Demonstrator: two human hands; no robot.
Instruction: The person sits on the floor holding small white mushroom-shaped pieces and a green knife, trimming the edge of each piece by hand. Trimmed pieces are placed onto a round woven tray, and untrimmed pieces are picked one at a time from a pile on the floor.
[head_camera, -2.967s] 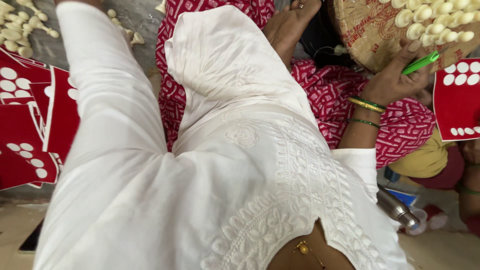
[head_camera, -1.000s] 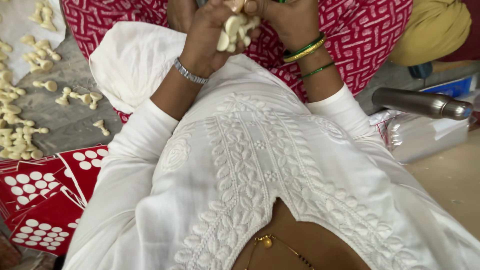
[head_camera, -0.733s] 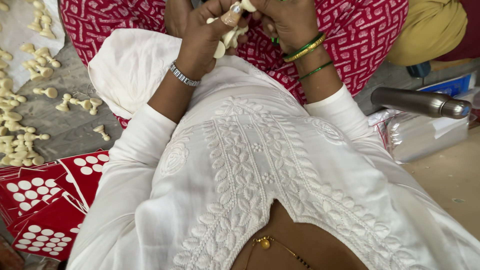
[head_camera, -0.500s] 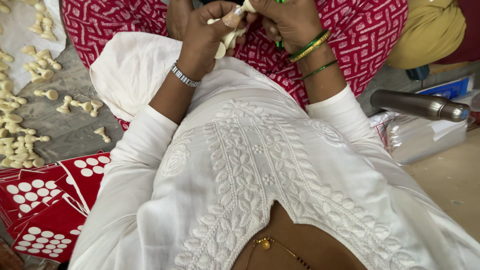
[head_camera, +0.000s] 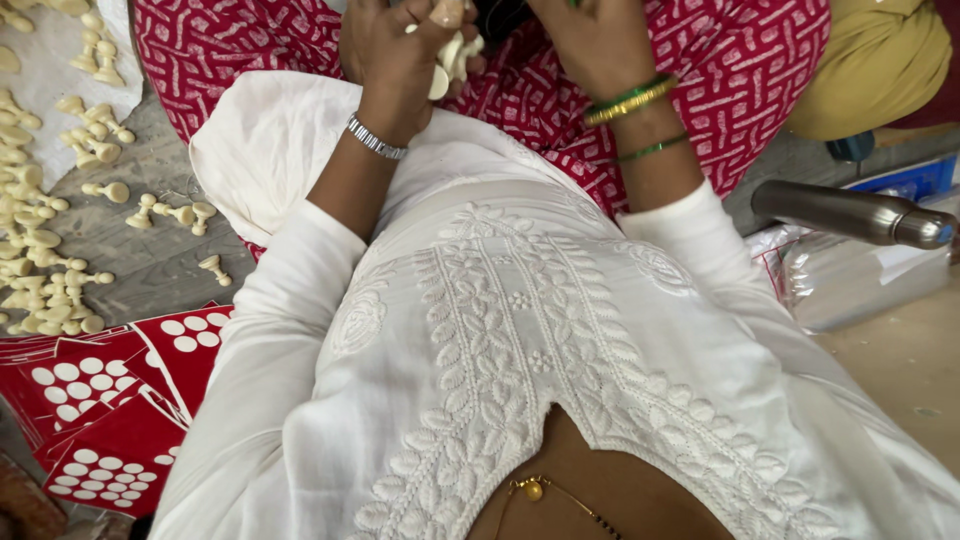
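My left hand (head_camera: 395, 50), with a silver bracelet at the wrist, is closed around several cream-coloured small plastic pieces (head_camera: 450, 55) at the top of the view. My right hand (head_camera: 590, 40), wearing green and gold bangles, is raised beside it at the top edge; its fingertips are cut off by the frame, so what it holds is hidden. Both hands hover over my lap, which is covered in red patterned cloth (head_camera: 720, 70). A white embroidered tunic (head_camera: 510, 330) fills the middle of the view.
Many loose cream pieces (head_camera: 60, 220) lie scattered on the grey floor at the left. Red cards with white dots (head_camera: 110, 400) are stacked at the lower left. A steel bottle (head_camera: 850, 212) lies on clear plastic packets (head_camera: 860, 280) at the right. Yellow cloth (head_camera: 870, 60) sits at the top right.
Three seconds ago the view was swung aside toward another person's tray. In the last second both hands rose toward the top edge with the cream pieces, and the right hand's fingers left the frame.
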